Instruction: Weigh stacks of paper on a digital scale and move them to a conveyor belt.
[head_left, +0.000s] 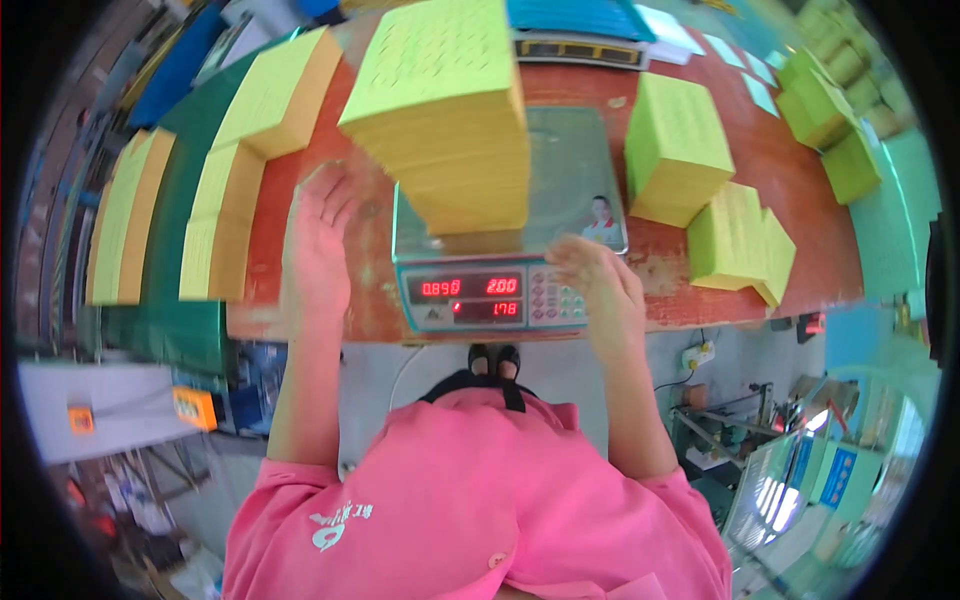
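A tall stack of yellow paper sheets (440,130) stands on the glass-like plate of a digital scale (565,160), whose red display (470,298) is lit. To the left of the stack my left hand (318,235) is raised, fingers stretched out and holding nothing. My right hand (605,290) hovers by the scale's keypad (550,300), its fingers extended and slightly bent, with nothing in them. Both hands are apart from the stack. A small picture of a person (602,220) is on the plate's right corner.
More yellow paper blocks stand right of the scale (680,150), lower right (730,240), and on the left (270,95). A long yellow block (130,220) lies on the green surface (180,250). Behind the scale is a blue-topped device (580,30). The red tabletop (290,320) ends before me.
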